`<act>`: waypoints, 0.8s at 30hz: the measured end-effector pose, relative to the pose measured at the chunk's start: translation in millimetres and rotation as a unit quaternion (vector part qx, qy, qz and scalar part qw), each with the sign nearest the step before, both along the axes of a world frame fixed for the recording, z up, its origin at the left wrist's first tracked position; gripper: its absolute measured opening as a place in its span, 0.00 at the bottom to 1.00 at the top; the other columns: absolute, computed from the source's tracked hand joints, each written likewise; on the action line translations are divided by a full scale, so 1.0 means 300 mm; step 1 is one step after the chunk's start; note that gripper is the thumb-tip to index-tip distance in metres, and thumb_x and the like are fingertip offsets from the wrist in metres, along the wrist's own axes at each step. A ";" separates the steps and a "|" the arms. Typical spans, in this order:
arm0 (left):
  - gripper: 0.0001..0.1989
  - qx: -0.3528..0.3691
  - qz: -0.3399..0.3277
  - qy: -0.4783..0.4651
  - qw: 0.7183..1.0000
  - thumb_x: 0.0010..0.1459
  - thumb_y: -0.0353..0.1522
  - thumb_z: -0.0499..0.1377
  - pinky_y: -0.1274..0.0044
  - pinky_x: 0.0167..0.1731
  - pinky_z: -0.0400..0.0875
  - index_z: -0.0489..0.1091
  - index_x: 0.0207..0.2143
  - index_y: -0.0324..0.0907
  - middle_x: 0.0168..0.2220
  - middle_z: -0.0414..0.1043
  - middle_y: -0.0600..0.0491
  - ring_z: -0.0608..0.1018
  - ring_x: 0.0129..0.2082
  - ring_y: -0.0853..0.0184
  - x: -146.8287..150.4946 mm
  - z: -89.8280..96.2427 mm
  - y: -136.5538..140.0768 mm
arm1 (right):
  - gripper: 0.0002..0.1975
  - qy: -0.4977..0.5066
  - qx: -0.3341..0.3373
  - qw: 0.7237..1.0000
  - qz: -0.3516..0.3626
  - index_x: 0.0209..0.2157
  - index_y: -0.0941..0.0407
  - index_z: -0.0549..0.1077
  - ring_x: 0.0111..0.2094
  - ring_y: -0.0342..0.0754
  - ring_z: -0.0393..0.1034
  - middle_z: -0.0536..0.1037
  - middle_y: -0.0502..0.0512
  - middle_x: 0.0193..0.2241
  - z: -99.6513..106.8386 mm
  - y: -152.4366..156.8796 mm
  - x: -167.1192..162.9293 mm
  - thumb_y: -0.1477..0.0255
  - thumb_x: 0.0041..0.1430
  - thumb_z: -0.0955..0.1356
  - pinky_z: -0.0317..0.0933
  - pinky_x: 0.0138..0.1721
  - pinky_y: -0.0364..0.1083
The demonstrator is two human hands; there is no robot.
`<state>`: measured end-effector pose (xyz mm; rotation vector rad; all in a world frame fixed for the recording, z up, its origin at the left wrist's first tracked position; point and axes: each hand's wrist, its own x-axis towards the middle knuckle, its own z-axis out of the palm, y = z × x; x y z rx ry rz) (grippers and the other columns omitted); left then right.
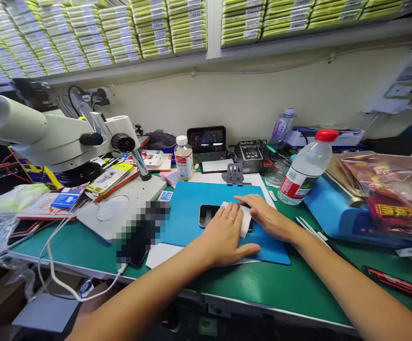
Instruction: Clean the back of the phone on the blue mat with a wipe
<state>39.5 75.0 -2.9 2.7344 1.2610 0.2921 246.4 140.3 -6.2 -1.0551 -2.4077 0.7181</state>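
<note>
A phone-like device (205, 216) with a dark face and light rim lies flat on a blue mat (188, 194). Over its right part is a white cloth or tissue (246, 222). My left hand (225, 232), wearing a ring, rests flat on the cloth and the device, fingers stretched forward and thumb out to the right. My right hand (264, 215) is at the cloth's right edge, its fingers extended to the left and apart; whether they touch the cloth I cannot tell. Much of the device is hidden under my left hand and the cloth.
A microscope (67, 137) stands at left on its white base (120, 208). A dark blurred-out object (142, 234) with a white cable lies left of the mat. Right are a red-capped bottle (307, 166), tweezers (312, 229) and a plastic bag (398, 189). Behind stands a small-screen device (206, 142).
</note>
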 end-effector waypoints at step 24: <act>0.42 0.002 0.041 -0.009 0.999 0.69 0.54 0.41 0.57 0.69 0.45 0.51 0.69 0.27 0.71 0.49 0.33 0.50 0.72 0.47 0.065 -0.019 -0.005 | 0.49 -0.037 0.052 0.998 -0.006 0.67 0.56 0.60 0.64 0.63 0.57 0.66 0.69 0.64 -0.022 -0.028 -0.024 0.37 0.60 0.46 0.50 0.65 0.65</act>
